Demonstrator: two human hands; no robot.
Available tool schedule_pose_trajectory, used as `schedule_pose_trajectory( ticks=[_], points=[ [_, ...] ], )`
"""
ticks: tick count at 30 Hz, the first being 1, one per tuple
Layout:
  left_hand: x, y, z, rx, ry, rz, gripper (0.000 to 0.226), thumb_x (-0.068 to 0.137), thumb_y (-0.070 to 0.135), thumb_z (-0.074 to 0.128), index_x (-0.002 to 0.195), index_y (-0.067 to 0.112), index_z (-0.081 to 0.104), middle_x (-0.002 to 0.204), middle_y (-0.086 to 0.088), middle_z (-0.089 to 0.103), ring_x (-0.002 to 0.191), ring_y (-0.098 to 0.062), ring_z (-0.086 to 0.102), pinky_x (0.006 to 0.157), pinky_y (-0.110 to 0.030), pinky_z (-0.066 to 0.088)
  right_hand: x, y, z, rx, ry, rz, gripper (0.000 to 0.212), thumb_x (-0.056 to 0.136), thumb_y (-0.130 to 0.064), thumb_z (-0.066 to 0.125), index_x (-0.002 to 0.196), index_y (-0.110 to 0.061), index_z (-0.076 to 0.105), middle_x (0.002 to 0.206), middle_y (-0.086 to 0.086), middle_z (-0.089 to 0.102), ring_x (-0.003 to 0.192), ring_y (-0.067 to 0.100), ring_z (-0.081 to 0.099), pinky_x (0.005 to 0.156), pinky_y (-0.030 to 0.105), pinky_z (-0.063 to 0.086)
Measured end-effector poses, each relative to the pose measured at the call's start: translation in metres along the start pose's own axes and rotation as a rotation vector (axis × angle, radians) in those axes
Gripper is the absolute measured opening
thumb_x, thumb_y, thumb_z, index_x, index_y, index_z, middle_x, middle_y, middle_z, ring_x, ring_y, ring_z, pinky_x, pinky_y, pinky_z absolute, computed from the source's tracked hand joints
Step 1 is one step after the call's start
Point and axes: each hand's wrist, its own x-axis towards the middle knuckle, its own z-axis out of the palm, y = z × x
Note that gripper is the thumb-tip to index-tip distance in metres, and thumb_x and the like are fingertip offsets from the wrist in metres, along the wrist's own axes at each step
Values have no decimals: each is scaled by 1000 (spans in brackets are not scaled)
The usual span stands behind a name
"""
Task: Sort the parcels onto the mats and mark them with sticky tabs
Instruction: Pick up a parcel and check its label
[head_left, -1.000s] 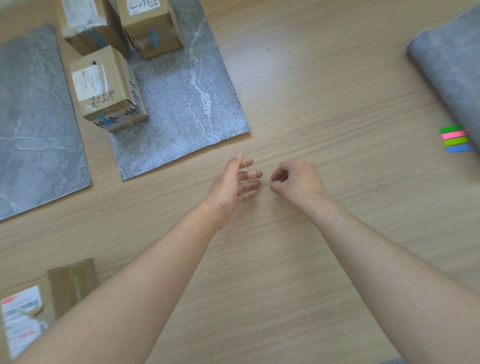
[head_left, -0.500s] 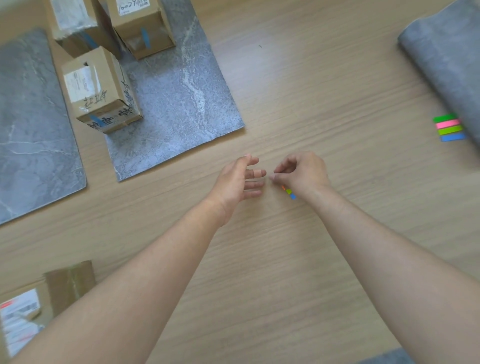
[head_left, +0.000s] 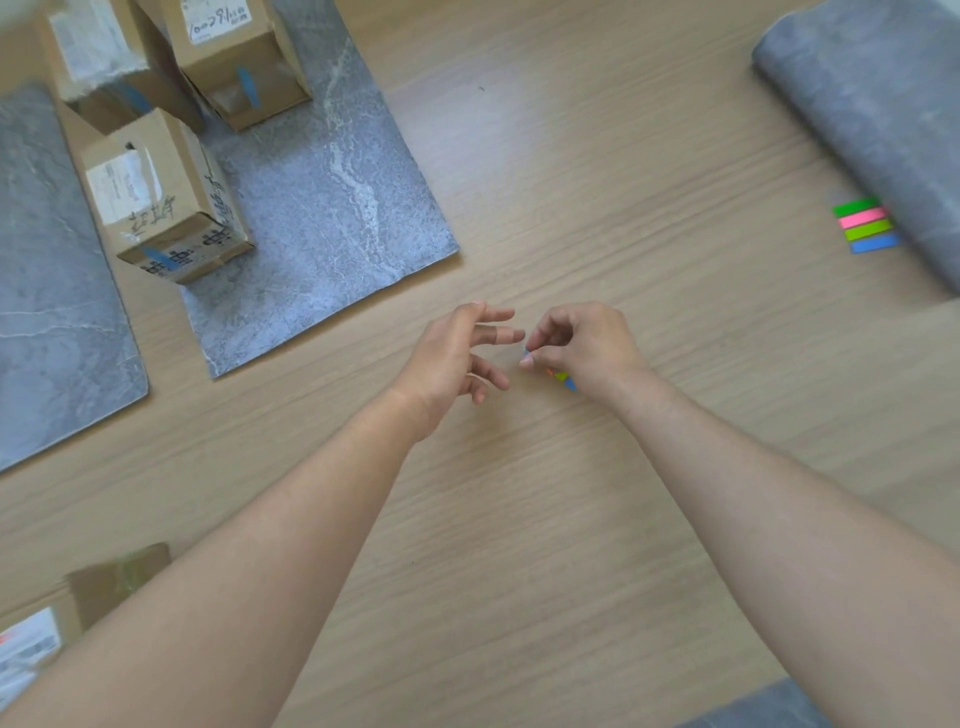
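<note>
My right hand (head_left: 587, 349) hovers over the wooden table at the centre and pinches a small pad of sticky tabs (head_left: 563, 378), whose orange, green and blue ends poke out under the palm. My left hand (head_left: 457, 358) is just beside it with fingers spread and relaxed, fingertips close to the pad. Three cardboard parcels stand at the upper left on or beside a grey marbled mat (head_left: 332, 208): one nearest (head_left: 161, 197), one behind it (head_left: 104, 57) and one (head_left: 234, 57) further right. Each shows a blue tab.
A second grey mat (head_left: 47, 291) lies at the far left. A rolled grey mat (head_left: 878, 109) lies at the upper right, with another sticky-tab strip (head_left: 866, 226) beside it. Another parcel (head_left: 62, 618) sits at the lower left edge, partly under my left forearm.
My right hand has lifted slightly, and the coloured tab pad now shows beneath it. My left hand's fingers have opened wider and come closer to the pad.
</note>
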Motion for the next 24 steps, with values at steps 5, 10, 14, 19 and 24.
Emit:
schedule_pose_trajectory(
  ticks=[5, 10, 14, 19, 24],
  points=[
    [2, 2, 0, 27, -15, -13, 45, 106, 39, 30, 126, 14, 62, 104, -6, 77, 61, -30, 61, 46, -28, 34, 3, 2, 0, -16, -29, -15, 22, 67, -19, 94, 76, -24, 75, 67, -7, 71, 61, 7, 63, 64, 29, 53],
    [4, 6, 1, 72, -24, -41, 47, 106, 43, 29, 127, 16, 61, 106, -7, 76, 59, -31, 64, 46, -28, 32, 2, 2, -2, -16, -32, -5, 25, 66, -20, 95, 79, -22, 74, 64, -12, 68, 63, 3, 63, 63, 25, 50],
    [4, 9, 0, 115, -34, -46, 47, 106, 43, 29, 128, 17, 61, 109, -10, 75, 60, -31, 65, 47, -29, 32, 2, 3, 0, 21, 24, 10, 49, 61, -20, 96, 84, -23, 53, 58, -16, 69, 62, -5, 62, 63, 26, 49],
    [6, 2, 0, 335, -83, 3, 49, 105, 49, 25, 131, 26, 60, 114, -1, 73, 62, -27, 66, 48, -29, 35, 3, 6, 2, 55, 24, 11, 53, 63, -16, 95, 81, -23, 45, 63, -10, 72, 61, 2, 65, 58, 24, 47],
    [0, 2, 2, 476, -73, 82, 45, 107, 45, 28, 134, 26, 58, 114, 9, 72, 68, -32, 68, 51, -23, 38, 4, 4, -1, -9, -25, -29, 42, 69, -18, 93, 80, -23, 52, 65, -9, 69, 55, -1, 59, 59, 23, 45]
  ],
)
